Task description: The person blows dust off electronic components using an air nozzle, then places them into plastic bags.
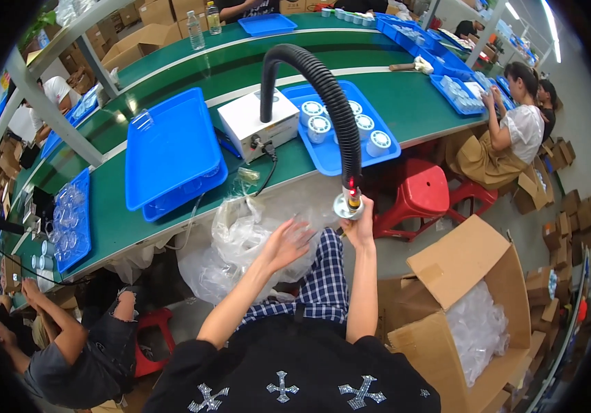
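My right hand (pixel 361 226) grips a small white round cup-like part (pixel 345 206) beside the lower end of a black corrugated hose (pixel 340 110). A red light glows near the hose's tip, just above the part. To the left, my left hand (pixel 287 242) is empty, its fingers spread and slightly blurred, above crumpled clear plastic bags (pixel 230 255). The hose arches out of a white box (pixel 258 124) on the green bench. Beside that box, several white cup-like parts with ringed tops stand in a blue tray (pixel 328 167).
Stacked blue trays (pixel 172 151) lie left of the white box. Clear cups fill another blue tray (pixel 79 258). On my right are an open cardboard box (pixel 440 337) with plastic bags and a red stool (pixel 416 196). People sit at both sides along the bench (pixel 405 124).
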{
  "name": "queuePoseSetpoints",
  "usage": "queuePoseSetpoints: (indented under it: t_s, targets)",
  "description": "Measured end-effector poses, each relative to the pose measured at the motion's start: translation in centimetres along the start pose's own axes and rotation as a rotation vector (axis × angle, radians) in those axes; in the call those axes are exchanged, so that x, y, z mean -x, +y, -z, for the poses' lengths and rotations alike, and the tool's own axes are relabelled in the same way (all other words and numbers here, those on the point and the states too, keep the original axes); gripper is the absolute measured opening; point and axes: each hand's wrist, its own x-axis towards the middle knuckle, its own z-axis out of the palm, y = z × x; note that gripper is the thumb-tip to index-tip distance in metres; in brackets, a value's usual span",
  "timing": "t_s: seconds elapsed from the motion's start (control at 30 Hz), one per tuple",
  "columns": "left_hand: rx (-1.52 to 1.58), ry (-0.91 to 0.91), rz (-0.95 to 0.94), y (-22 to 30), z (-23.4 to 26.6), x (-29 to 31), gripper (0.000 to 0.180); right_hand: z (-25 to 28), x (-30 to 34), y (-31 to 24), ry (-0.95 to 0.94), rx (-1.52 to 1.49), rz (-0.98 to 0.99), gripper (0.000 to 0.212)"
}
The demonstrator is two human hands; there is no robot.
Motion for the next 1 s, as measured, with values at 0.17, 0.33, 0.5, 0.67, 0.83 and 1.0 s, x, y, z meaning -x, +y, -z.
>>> queuePoseSetpoints:
  t_s: [0.17,0.33,0.5,0.67,0.83,1.0]
  targets:
    - [0.089,-0.264,0.136,-1.7,-4.5,-11.0,0.059,2.5,5.7,-1.8,0.200,-0.217,0.103,0.046]
    - [0.217,-0.472,0.240,-2.8,-5.8,-11.0,0.061,6.0,9.6,-2.8,0.328,-0.154,0.211,0.049]
    - [0.158,-0.326,-0.112,-1.5,-5.0,-11.4,0.051,2.7,8.0,-2.2,0.370,-0.029,0.327,0.035]
    - [0.057,-0.186,-0.195,-0.5,-4.0,-5.4,0.040,0.3,6.9,-0.4,0.284,-0.031,0.417,0.033]
    - [-0.170,-0.101,-0.321,1.7,-1.8,2.5,0.039,-4.4,6.6,3.4,0.116,0.097,0.339,0.030]
    - [-0.532,0.019,-0.502,2.9,0.0,7.6,0.045,-7.2,7.3,7.2,0.005,0.209,0.218,0.030]
